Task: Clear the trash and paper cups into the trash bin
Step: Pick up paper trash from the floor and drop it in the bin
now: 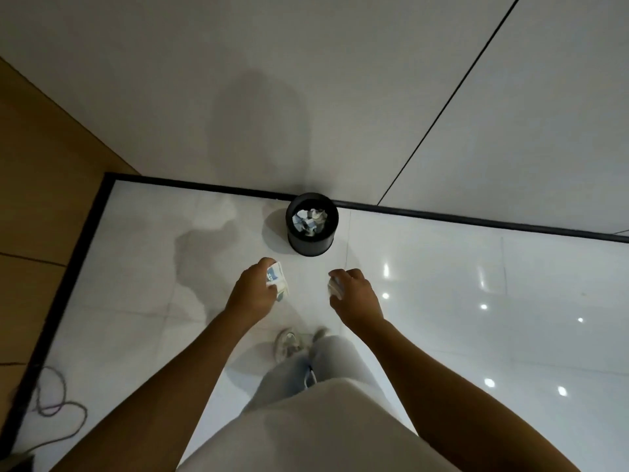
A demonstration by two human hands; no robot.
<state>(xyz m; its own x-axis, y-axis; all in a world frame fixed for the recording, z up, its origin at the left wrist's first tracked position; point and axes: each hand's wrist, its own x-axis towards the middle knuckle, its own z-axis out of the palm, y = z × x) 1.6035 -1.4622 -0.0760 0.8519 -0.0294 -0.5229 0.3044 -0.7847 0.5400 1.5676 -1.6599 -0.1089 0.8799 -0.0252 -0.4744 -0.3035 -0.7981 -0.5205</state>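
We've got the black trash bin [312, 224] on the floor by the wall, straight ahead of both hands, already w/ crumpled paper inside. Left hand [253, 290] grips a crushed blue-white paper cup [277, 280]; right hand [352, 290] curls round a white wad [334, 285], mostly hidden. Left looks marginally nearer.

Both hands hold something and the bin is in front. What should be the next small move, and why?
Probably carry both hands forward until they are above the trash bin. The left hand grips a crushed paper cup, the right hand grips a white wad, and both are short of the bin's open top, which already holds trash.
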